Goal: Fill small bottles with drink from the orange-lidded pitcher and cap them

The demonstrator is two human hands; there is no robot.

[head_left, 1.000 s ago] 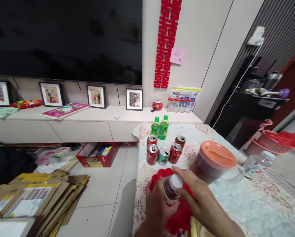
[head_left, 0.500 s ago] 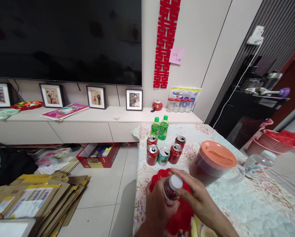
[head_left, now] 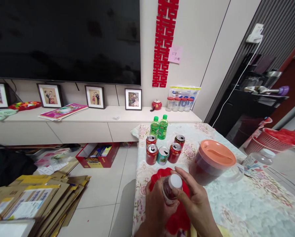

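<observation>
A small bottle (head_left: 169, 192) with a white cap and dark red contents is held upright over a red scalloped tray (head_left: 178, 219). My left hand (head_left: 156, 202) is wrapped round the bottle's body. My right hand (head_left: 195, 200) is at the bottle's right side, its thumb against the white cap and its fingers curved behind it. Just beyond the tray stand several drink cans, a green one (head_left: 163, 156) among red ones (head_left: 151, 155). Something yellow lies partly hidden below my right hand.
Right of my hands stands a pitcher (head_left: 209, 161) with an orange lid, then a clear jar (head_left: 258, 161) with a white lid. Two green bottles (head_left: 162, 126) stand behind the cans. Flattened cardboard (head_left: 33, 194) and a red box (head_left: 98, 156) lie on the floor at left.
The fingers of my right hand have lifted slightly and its wrist has swung left. The bottle stays in my left hand, and the view has shifted a little.
</observation>
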